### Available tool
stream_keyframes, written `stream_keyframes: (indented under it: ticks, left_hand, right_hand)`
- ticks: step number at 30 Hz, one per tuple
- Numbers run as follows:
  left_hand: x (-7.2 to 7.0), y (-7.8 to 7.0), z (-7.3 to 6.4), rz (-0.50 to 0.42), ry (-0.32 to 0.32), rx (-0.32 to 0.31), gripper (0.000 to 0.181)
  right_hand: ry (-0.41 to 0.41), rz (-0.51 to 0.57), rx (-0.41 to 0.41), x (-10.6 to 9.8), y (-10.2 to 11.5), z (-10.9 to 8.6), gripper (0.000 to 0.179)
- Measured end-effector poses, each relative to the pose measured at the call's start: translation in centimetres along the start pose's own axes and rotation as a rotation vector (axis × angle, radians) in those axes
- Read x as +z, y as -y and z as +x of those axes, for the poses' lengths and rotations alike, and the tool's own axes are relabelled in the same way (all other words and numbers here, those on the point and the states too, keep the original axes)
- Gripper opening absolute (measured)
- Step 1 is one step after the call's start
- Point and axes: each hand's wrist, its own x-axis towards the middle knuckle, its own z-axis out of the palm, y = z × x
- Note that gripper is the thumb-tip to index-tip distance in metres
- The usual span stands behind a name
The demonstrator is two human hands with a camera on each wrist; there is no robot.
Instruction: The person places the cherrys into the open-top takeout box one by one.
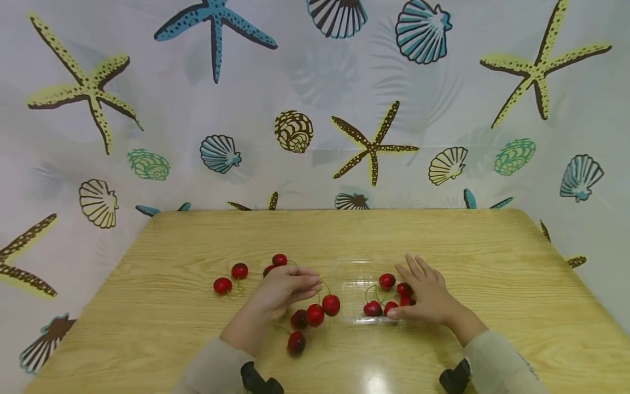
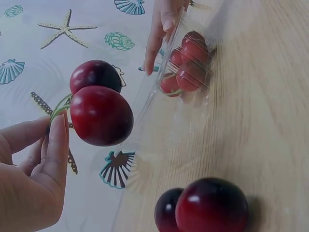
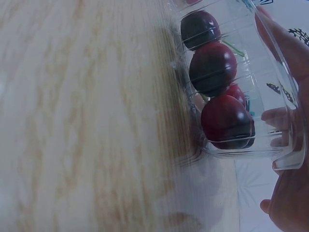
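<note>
My left hand pinches the thin green stems of a pair of cherries between thumb and fingertips. The two red cherries hang from it just left of a clear plastic box. My right hand, its fingers spread and fairly straight, rests at the box's right end. In the right wrist view its fingers show through the clear wall. Several cherries with stems lie inside the box, some partly covered by the right hand in the head view.
More cherries lie on the wooden table: a pair at the left, another pair behind my left hand, and a dark pair nearer me. A white cloth printed with shells and starfish hangs behind the table.
</note>
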Motion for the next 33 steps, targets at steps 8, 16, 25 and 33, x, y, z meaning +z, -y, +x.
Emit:
stream_keyframes:
  ticks: [8, 16, 25, 33]
  left_hand:
    - [1.3, -0.2, 0.9, -0.027, -0.01, -0.012, 0.021]
    - [2.5, 0.0, 1.7, -0.042, -0.005, -0.011, 0.022]
    - [3.3, 0.4, 2.8, -0.077, 0.01, -0.02, 0.026]
    - [4.0, 0.7, 3.5, -0.101, 0.021, -0.018, 0.026]
  right_hand:
    - [-0.001, 0.01, 0.002, 0.0, 0.0, -0.1, 0.095]
    - [-0.006, 0.01, 0.003, 0.1, 0.0, -0.1, 0.095]
    - [0.004, 0.018, 0.002, -0.2, 0.2, -0.1, 0.094]
    - [-0.001, 0.003, -0.005, -0.2, 0.3, -0.1, 0.093]
